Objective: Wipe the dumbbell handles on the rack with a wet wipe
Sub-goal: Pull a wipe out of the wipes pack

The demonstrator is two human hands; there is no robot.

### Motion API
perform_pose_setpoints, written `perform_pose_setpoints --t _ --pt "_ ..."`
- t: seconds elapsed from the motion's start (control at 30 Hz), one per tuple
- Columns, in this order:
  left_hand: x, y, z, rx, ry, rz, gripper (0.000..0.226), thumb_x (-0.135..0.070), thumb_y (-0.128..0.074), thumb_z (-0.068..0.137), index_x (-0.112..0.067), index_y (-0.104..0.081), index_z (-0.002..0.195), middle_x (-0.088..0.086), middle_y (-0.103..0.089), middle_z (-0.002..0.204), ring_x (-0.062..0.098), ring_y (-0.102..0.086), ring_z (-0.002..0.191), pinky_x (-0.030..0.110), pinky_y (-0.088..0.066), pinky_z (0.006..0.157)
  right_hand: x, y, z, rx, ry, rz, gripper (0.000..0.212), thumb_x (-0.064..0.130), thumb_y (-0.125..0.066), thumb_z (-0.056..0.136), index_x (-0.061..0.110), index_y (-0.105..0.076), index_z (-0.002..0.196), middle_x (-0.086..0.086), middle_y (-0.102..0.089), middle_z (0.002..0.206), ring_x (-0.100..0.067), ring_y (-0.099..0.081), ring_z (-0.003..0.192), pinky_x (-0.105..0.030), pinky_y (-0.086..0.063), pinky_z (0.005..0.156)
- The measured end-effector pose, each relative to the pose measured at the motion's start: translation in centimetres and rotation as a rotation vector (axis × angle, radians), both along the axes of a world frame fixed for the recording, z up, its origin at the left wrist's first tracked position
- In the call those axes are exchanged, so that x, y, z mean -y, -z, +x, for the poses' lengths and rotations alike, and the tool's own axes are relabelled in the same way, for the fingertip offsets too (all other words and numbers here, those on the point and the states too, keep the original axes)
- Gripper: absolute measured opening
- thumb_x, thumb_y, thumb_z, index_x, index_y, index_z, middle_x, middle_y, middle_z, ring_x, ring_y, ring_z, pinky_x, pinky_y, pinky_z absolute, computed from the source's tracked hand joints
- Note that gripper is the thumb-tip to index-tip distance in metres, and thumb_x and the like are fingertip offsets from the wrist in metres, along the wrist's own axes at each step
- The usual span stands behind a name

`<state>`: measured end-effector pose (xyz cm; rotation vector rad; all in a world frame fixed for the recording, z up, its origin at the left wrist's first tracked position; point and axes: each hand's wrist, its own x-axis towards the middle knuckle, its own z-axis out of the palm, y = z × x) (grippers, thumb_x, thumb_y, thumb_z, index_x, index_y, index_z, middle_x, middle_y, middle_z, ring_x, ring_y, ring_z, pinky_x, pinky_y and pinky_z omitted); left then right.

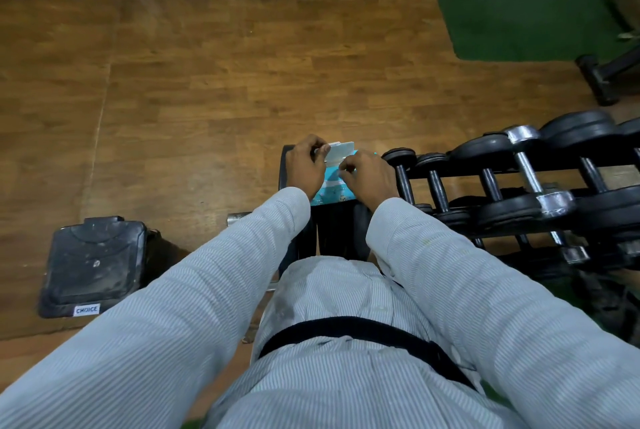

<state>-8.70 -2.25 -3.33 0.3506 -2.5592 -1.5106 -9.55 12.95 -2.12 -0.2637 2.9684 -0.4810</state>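
Under both hands (341, 168), teal wipe pack (333, 187)

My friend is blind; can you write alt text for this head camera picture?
Two hands open a teal wet wipe pack: the left hand pinches its raised white lid, the right hand picks at the opening. Dumbbells sit on a rack to the right.

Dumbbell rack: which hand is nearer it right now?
Right. The right hand is on the wipes pack, just beside the rack's nearest end; the left hand grips the pack's far side, farther from the rack.
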Motion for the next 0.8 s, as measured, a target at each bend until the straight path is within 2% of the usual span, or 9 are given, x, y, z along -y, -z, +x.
perform_pose_setpoints --t 0.13,0.23,0.37,0.47,0.57,0.8 --pt "-0.1 -0.2 0.2 0.002 0.000 -0.013 0.011 -0.013 -0.063 0.099 -0.006 -0.072 0.100 0.000 -0.070 0.090 0.002 -0.057 0.073 -0.001 -0.038 0.059 0.5 0.1 -0.7 0.062 0.037 0.023 0.013 0.026 -0.065 0.088 0.027 -0.077 0.093 0.004 -0.073 0.096 -0.023 -0.068 0.089 -0.031 -0.046 0.068" --pt "-0.1 -0.2 0.1 -0.015 0.000 -0.013 0.011 -0.013 -0.063 0.099 -0.006 -0.072 0.099 0.001 -0.072 0.090 0.010 -0.061 0.077 -0.001 -0.037 0.058 0.6 0.2 -0.9 0.058 0.058 0.044 0.009 0.028 -0.068 0.087 0.028 -0.077 0.089 0.005 -0.074 0.092 -0.022 -0.068 0.087 -0.030 -0.046 0.067" --pt "-0.1 -0.2 -0.1 -0.010 -0.004 0.006 0.011 -0.016 -0.064 0.099 -0.009 -0.072 0.098 0.000 -0.072 0.090 0.012 -0.062 0.079 0.000 -0.036 0.058 1.2 0.3 -1.5 0.056 0.007 0.111 0.008 0.025 -0.068 0.088 0.025 -0.076 0.089 -0.002 -0.074 0.094 -0.027 -0.069 0.089 -0.033 -0.049 0.070" --pt "0.0 0.1 -0.3 -0.013 0.010 0.011 0.010 -0.018 -0.065 0.098 -0.011 -0.071 0.096 -0.001 -0.072 0.087 0.013 -0.063 0.078 0.002 -0.038 0.059 1.3 0.6 -1.4 0.019 -0.100 0.206 0.015 0.021 -0.057 0.095 0.017 -0.070 0.100 -0.008 -0.068 0.109 -0.035 -0.068 0.096 -0.036 -0.044 0.069" --pt "0.0 0.2 -0.4 -0.007 0.005 0.033 0.009 -0.017 -0.066 0.098 -0.011 -0.072 0.094 0.000 -0.072 0.087 0.013 -0.062 0.077 0.004 -0.040 0.060 1.1 1.3 -1.1 -0.004 -0.191 0.288 0.022 0.021 -0.048 0.102 0.009 -0.059 0.116 -0.012 -0.060 0.124 -0.037 -0.066 0.102 -0.042 -0.047 0.070" --pt "0.0 0.0 -0.5 -0.011 0.020 0.039 0.010 -0.017 -0.065 0.099 -0.012 -0.072 0.093 -0.002 -0.072 0.086 0.010 -0.063 0.079 0.004 -0.041 0.062 0.6 1.4 -0.8 -0.090 -0.290 0.315 0.022 0.019 -0.050 0.101 0.004 -0.052 0.118 -0.017 -0.058 0.118 -0.039 -0.069 0.086 -0.041 -0.041 0.056"
